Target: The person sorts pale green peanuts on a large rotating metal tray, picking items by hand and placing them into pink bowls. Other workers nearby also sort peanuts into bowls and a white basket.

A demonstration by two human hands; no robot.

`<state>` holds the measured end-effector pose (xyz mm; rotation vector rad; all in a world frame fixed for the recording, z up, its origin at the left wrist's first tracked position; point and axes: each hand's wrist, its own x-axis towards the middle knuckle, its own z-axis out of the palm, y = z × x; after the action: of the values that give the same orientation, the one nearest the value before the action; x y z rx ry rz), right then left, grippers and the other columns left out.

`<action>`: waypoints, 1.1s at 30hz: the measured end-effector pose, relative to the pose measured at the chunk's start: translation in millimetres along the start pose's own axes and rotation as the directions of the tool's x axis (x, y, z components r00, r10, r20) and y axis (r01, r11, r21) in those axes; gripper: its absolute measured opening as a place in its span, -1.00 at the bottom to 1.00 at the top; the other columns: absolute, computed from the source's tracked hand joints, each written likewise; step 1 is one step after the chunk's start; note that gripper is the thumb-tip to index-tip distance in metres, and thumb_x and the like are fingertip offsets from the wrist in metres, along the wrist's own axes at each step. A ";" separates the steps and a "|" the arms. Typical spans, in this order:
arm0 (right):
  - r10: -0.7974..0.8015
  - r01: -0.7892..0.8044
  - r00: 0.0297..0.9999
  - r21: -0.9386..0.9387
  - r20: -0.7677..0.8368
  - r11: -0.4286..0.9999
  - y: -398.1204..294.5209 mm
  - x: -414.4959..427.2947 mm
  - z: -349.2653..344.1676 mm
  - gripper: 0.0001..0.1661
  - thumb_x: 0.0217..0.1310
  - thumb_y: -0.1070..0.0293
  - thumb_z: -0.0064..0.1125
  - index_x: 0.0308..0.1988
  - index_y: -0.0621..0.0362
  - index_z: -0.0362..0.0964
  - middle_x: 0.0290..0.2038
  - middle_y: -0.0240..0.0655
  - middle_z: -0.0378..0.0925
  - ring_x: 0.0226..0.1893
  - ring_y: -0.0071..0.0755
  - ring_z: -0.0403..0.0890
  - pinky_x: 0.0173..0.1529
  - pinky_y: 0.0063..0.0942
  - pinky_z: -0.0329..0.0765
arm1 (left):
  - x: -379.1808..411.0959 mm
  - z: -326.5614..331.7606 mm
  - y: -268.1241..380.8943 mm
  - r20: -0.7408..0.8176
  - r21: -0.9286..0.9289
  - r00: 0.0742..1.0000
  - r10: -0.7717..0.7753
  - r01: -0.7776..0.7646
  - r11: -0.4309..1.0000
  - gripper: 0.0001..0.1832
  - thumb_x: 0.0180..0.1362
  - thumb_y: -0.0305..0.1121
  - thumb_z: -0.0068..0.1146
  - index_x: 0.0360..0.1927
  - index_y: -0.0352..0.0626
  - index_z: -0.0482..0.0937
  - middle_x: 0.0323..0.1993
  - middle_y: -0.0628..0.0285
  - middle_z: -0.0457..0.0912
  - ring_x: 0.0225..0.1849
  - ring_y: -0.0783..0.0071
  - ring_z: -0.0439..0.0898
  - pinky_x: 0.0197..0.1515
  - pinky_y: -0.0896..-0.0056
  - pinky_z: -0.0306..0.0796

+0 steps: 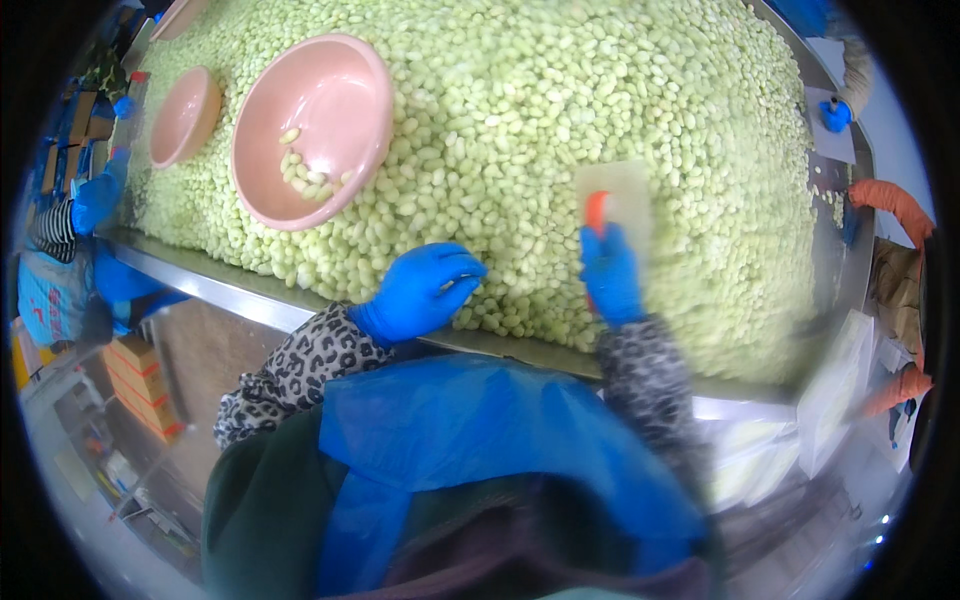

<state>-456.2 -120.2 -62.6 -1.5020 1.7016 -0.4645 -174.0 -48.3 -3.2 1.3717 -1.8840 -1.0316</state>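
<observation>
Pale green oval beans or fruits (517,142) lie in a thick layer on a metal-edged table. My left hand (425,291), in a blue glove, rests at the near edge of the layer with its fingers curled; whether anything small is between them cannot be told. My right hand (613,277), also gloved in blue, grips the orange handle of a flat, whitish scraper (630,184), which lies over the pieces. A large pink plastic bowl (337,105) stands tilted on the layer at the upper left, with several pieces inside.
A smaller pink bowl (180,116) sits farther left, and part of another shows above it. The table's metal rim (217,289) runs before me. Gloved hands of other people are at the left (96,202) and upper right (835,115). Cardboard boxes (142,382) stand on the floor.
</observation>
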 end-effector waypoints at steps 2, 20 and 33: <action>-0.097 0.076 0.992 -0.243 -0.077 0.967 16.5 16.1 -15.1 -0.59 0.42 0.10 0.15 -0.11 0.28 0.39 -0.47 0.08 0.59 -0.42 0.23 0.65 -0.33 -0.02 0.54 | -1.3 -0.8 -1.4 -0.028 -0.019 0.999 -0.044 0.043 0.999 -0.87 0.22 -0.39 0.23 -0.18 -0.12 0.70 -0.26 0.15 0.68 -0.27 0.15 0.67 -0.25 0.20 0.56; -0.144 0.219 0.970 0.441 -0.198 0.870 -64.1 59.8 -42.2 -0.58 0.56 0.14 -0.03 0.08 0.31 0.42 -0.45 -0.23 0.53 -0.48 -0.39 0.53 -0.36 -0.44 0.50 | -15.7 0.6 -4.7 -0.067 -0.041 0.997 -0.040 0.037 0.998 -0.82 0.23 -0.39 0.27 -0.11 -0.11 0.69 -0.22 0.11 0.69 -0.23 0.12 0.68 -0.20 0.19 0.59; -0.229 0.351 0.934 0.600 -0.273 0.719 -69.1 56.0 -47.1 -0.76 0.55 0.28 0.02 -0.04 0.23 0.46 -0.39 -0.41 0.52 -0.47 -0.62 0.44 -0.41 -0.61 0.40 | -20.8 16.5 -3.3 0.110 -0.226 0.991 -0.078 0.101 0.969 -0.80 0.29 -0.27 0.22 -0.15 -0.14 0.72 -0.19 0.12 0.70 -0.16 0.13 0.68 -0.10 0.17 0.57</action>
<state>-445.2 -199.7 -1.8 -1.2203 1.2205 -1.2548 -179.6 -24.9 -15.0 1.2992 -1.7203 -1.3429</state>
